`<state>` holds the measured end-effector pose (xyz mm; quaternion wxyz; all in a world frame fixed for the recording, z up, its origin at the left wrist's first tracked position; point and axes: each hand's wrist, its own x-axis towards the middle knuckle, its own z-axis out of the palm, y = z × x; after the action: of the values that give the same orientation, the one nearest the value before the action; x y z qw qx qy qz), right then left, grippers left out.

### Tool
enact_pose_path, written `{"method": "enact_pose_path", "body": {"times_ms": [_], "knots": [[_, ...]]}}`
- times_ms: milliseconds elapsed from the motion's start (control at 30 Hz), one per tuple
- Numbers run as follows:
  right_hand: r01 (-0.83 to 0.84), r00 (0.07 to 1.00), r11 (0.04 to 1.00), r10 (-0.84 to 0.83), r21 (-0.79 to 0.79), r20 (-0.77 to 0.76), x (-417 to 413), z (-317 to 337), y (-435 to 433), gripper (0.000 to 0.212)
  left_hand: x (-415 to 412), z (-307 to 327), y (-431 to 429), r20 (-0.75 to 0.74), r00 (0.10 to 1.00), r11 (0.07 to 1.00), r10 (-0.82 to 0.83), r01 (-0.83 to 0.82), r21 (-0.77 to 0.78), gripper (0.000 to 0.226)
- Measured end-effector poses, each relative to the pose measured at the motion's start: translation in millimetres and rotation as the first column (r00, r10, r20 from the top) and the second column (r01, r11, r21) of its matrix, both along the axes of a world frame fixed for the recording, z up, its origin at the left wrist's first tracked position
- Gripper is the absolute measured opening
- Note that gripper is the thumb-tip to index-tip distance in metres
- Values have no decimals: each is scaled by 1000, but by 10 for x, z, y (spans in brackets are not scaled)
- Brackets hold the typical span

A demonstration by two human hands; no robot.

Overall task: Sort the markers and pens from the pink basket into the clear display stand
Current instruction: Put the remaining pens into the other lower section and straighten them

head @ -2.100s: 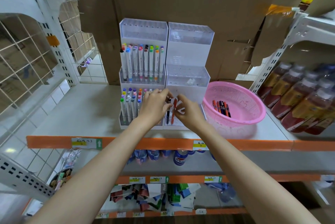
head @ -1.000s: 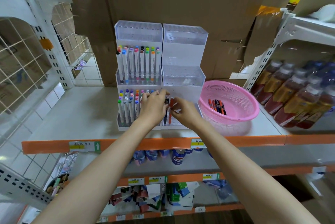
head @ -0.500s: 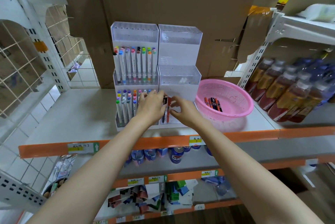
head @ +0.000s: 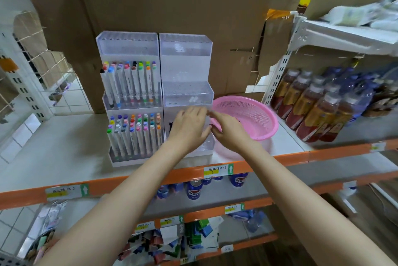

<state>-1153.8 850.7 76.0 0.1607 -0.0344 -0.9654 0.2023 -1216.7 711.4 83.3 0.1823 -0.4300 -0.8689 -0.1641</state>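
1. The clear display stand [head: 185, 58] stands on the white shelf [head: 64, 140], backed by cardboard [head: 172, 2].
2. Its left column holds upright markers [head: 133, 80] in two tiers.
3. In the lower right compartment a dark pen [head: 170, 126] shows at 9 o'clock of the left hand [head: 189, 131].
4. The pink basket [head: 269, 123] sits at 3 o'clock of the stand, just beside it.
5. The left hand covers that compartment, back to camera, fingers loosely bent. Grip: cannot tell.
6. The right hand [head: 231, 134] lies over the basket's near rim, fingertips meeting the left hand's. Contents: cannot tell.
7. Bottles [head: 312, 110] stand at 3 o'clock of the basket.
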Motion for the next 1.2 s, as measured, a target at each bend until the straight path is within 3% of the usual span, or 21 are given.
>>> {"method": "enact_pose_path", "body": {"times_ms": [233, 400, 633, 733, 833, 1000, 1133, 1200], "knots": [[100, 994, 995, -100, -8, 42, 91, -54, 726, 38, 70, -67, 766, 74, 995, 997, -73, 73, 7, 31], [140, 951, 989, -147, 45, 272, 5, -142, 1173, 31, -58, -183, 1260, 239, 971, 999, -29, 39, -37, 23], [96, 796, 995, -102, 42, 597, -200, -249, 1430, 27, -293, -402, 1710, 416, 883, 910, 215, -27, -413, 25], [190, 807, 982, -150, -10, 571, -355, -340, 1464, 4, -360, -527, 1808, 441, 853, 893, 278, -60, -446, 27], [236, 813, 969, -157, -72, 560, -475, -440, 1457, 22, -376, -607, 1904, 501, 812, 919, 298, -102, -380, 26], [266, 804, 955, -142, -134, 577, -524, -450, 1478, 24, -442, -626, 1931, 569, 764, 936, 304, -129, -326, 23], [224, 806, 969, -125, -103, 578, -529, -429, 1499, 13, -477, -567, 1883, 637, 686, 923, 351, -138, -360, 24], [246, 814, 960, -130, -133, 566, -535, -455, 1515, 24, -499, -579, 1884, 701, 628, 933, 339, -127, -338, 20]]}}
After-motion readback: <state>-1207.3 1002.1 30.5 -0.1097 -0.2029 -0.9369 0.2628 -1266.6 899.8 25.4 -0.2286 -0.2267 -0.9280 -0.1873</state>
